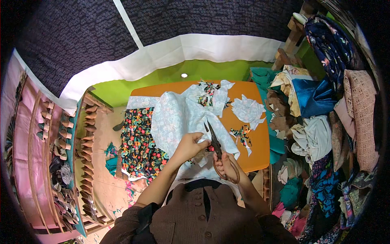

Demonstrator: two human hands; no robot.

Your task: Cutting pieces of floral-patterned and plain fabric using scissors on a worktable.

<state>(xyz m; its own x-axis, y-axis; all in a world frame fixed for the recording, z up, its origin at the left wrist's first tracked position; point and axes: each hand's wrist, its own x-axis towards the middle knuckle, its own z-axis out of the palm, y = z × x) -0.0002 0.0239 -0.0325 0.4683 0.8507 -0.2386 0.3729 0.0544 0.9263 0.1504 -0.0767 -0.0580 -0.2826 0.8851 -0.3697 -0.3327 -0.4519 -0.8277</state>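
Held in my right hand (225, 164) is a pair of large dark scissors (215, 143) with brownish loop handles. Their blades are parted and point away from me. My left hand (190, 146) pinches an edge of the pale, wrong-side-up fabric (172, 112) just left of the blades. This cloth spreads over the orange table (255, 152). On its left, black fabric with a bright floral print (138, 136) hangs over the table's edge. Whether the blades touch the cloth I cannot tell.
Pale cut scraps (247, 110) and floral scraps (243, 135) lie on the table's right side. Piled fabrics (313, 138) crowd the right. Wooden racks of shoe-shaped pieces (87, 158) stand at the left. More scraps (111, 156) lie on the floor.
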